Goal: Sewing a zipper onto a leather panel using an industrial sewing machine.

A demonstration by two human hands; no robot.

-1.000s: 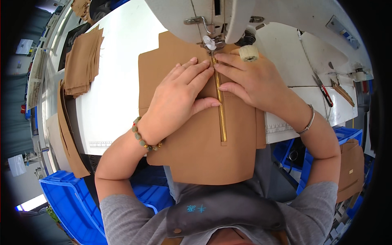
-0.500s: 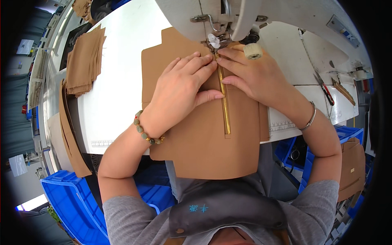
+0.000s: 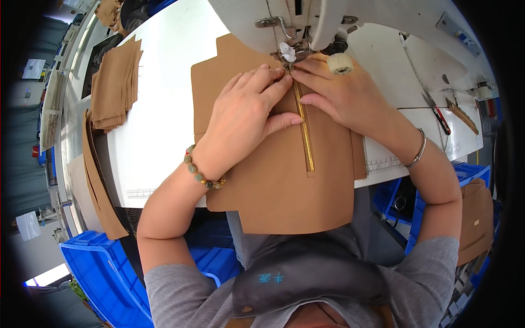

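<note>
A brown panel [image 3: 273, 191], of leather or a similar sheet, lies under the sewing machine [image 3: 333, 22] and hangs over the table's front edge. Down its middle runs a brass-toothed zipper [image 3: 307, 142] set in a narrow slot. My left hand [image 3: 252, 101] rests flat on the panel left of the zipper, its thumb reaching to the teeth and its fingertips close to the presser foot [image 3: 287, 64]. On the other side, my right hand [image 3: 342, 90] lies with fingers stretched out, thumb beside the zipper. The needle point is hidden among fingers and foot.
A stack of brown pieces [image 3: 115, 85] sits on the white table [image 3: 164, 104] at left, with long brown strips [image 3: 98, 180] by its edge. Red-handled scissors [image 3: 439, 117] lie at right. Blue bins [image 3: 104, 273] stand below; a brown piece [image 3: 474, 218] hangs at lower right.
The panel and zipper have slid slightly away from me under the machine. Both hands keep nearly the same places by the presser foot. The whole view has shifted a little.
</note>
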